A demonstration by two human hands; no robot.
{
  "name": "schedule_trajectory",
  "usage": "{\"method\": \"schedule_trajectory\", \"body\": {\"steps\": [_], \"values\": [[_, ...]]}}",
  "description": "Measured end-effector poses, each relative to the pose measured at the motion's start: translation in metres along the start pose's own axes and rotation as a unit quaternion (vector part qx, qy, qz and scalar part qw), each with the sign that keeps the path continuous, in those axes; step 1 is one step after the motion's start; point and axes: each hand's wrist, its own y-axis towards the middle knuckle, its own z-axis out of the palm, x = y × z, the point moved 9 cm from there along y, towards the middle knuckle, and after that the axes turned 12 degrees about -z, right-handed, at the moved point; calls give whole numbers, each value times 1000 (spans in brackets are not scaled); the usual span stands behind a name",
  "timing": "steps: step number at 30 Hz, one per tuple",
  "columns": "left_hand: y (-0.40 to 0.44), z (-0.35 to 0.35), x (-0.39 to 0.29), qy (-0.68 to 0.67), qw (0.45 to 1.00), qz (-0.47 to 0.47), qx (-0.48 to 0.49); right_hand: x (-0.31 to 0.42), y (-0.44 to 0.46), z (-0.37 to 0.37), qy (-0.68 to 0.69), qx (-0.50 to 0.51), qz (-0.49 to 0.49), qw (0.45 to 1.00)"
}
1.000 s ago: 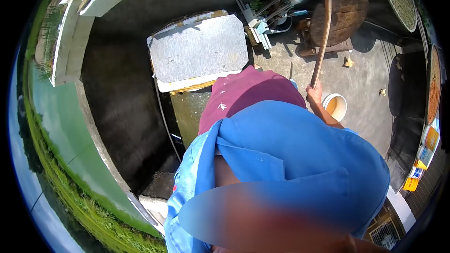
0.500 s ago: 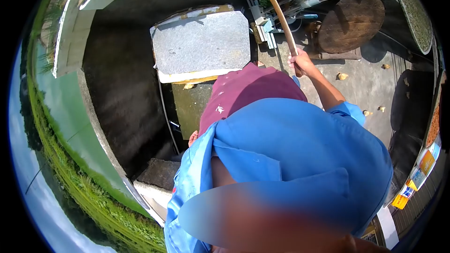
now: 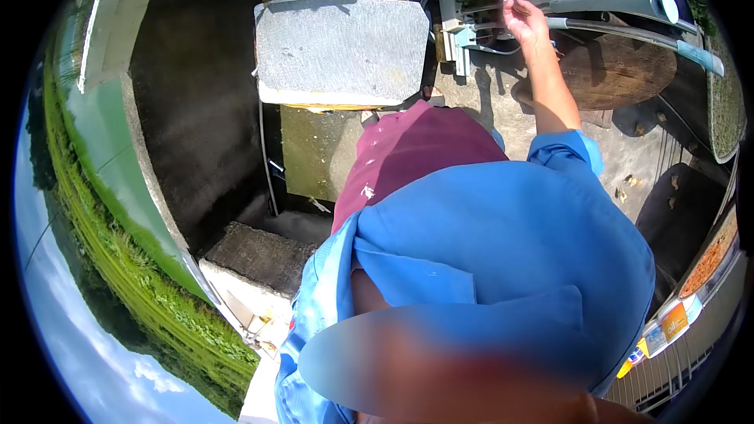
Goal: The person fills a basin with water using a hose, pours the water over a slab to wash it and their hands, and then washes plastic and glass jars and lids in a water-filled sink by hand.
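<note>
Stretched out toward the upper right, my right hand [image 3: 525, 20] is closed, its fingers curled near the base of the metal poles [image 3: 609, 5]. What it holds cannot be made out, as no long wooden stick shows clearly there. Just left of the hand are pale blue and white fittings [image 3: 463, 34]. Below and to the right lies a round wooden board [image 3: 620, 72]. My left hand is out of view.
A grey slab [image 3: 345, 51] tops a box ahead on the left. Dark walls [image 3: 188, 94] enclose the space. Dry leaves [image 3: 631, 180] lie on the concrete floor at right. A stone ledge [image 3: 255, 255] stands at lower left, with green water [image 3: 110, 141] beyond the wall.
My right hand has moved forward to the poles, and the curved wooden stick it held no longer shows clearly. My left fingers, glimpsed earlier, have left view. The camera view has shifted.
</note>
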Motion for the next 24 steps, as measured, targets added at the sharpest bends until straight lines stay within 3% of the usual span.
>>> {"method": "schedule_trajectory", "body": {"steps": [4,7,9,11,12,13,15,16,19,24], "values": [[-11,7,18,-26,1000,-5,-5,22,30,-5,102,-45,-23,993],[-20,11,26,-38,999,-6,-3,30,39,13,165,42,-26,985],[-25,13,29,-43,999,-4,-3,29,35,18,147,32,-44,988],[-31,15,28,-46,999,0,0,30,23,37,170,94,-58,979],[-34,14,28,-46,999,3,-1,31,45,31,199,221,-20,954],[-36,14,29,-44,999,-5,-4,28,45,36,200,217,-17,955],[-41,9,38,-35,997,-67,-22,35,53,37,79,159,-103,979],[-44,6,40,-34,997,-72,-26,30,64,41,143,211,-22,967],[-60,12,34,4,999,-52,-2,40,90,17,61,66,-123,988],[-67,-3,84,-81,993,-76,-40,52,112,8,7,-17,-173,985]]}}
